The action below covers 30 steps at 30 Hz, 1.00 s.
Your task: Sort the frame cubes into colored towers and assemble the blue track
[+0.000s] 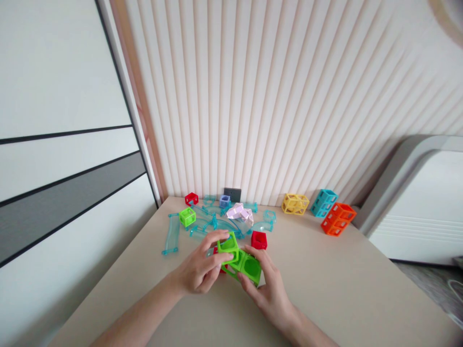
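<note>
My left hand [202,267] is closed round a green cube block [228,246], thumb and fingers on its sides. Just right of it, my right hand [269,289] grips a longer green block piece [250,268] with a round opening, thumb at the near side and fingers at the far side. The two green pieces touch or overlap; whether they are joined I cannot tell. Part of a red block [223,270] shows beneath them, mostly hidden by the left fingers. Another red cube block [259,239] lies on the table just beyond my right hand.
Clear blue track pieces [172,233], a loose green cube [187,217], a red cube [191,198], a blue cube [224,201] and a crumpled shiny wrapper [240,213] lie towards the wall. Yellow [295,204], teal [324,202] and orange [338,219] block stacks stand at the right.
</note>
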Motion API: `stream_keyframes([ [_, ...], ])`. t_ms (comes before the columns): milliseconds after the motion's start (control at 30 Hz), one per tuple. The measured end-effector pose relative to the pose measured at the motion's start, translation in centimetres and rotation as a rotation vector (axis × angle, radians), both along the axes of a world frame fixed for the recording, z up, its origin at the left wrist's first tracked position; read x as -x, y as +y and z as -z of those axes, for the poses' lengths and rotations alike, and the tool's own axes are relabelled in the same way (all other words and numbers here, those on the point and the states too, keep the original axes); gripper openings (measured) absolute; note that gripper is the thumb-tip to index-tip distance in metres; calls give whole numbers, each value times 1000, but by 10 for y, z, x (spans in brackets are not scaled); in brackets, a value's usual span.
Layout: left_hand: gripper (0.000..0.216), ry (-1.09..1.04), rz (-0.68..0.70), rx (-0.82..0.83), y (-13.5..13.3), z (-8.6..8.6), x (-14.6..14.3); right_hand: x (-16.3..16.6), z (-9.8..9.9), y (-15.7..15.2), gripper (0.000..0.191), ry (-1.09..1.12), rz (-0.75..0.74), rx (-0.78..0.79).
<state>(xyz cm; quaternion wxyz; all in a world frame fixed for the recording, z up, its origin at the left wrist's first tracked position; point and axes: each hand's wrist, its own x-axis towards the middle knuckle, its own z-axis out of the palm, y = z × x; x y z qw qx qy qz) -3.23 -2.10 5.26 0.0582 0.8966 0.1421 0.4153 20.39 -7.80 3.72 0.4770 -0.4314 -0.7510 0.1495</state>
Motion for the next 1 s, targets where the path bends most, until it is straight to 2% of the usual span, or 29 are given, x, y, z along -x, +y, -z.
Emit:
stream_keyframes([
  [133,54,-56,35,47,-3,9,-6,0,1,-2,48,-4,-52,41],
  [200,60,-144,44,129,-4,14,-9,0,1,-2,48,19,-50,35],
  [267,62,-259,64,286,-5,18,-11,0,2,-3,47,51,-37,25],
  [400,64,-436,101,716,-8,16,-15,-2,6,-3,47,98,-5,18],
  [467,67,-471,104,847,-10,15,-16,-3,7,-4,49,105,2,14],
  [567,68,-457,121,894,-10,20,-16,-3,7,-4,51,101,-22,29],
  [767,64,-322,110,772,-10,36,-19,-2,12,-4,63,141,-114,111],
  [933,62,-387,152,946,-15,24,-22,-2,16,-4,67,168,-64,149],
  [1000,62,-400,149,960,-16,17,-22,-1,14,-5,66,203,-75,187],
])
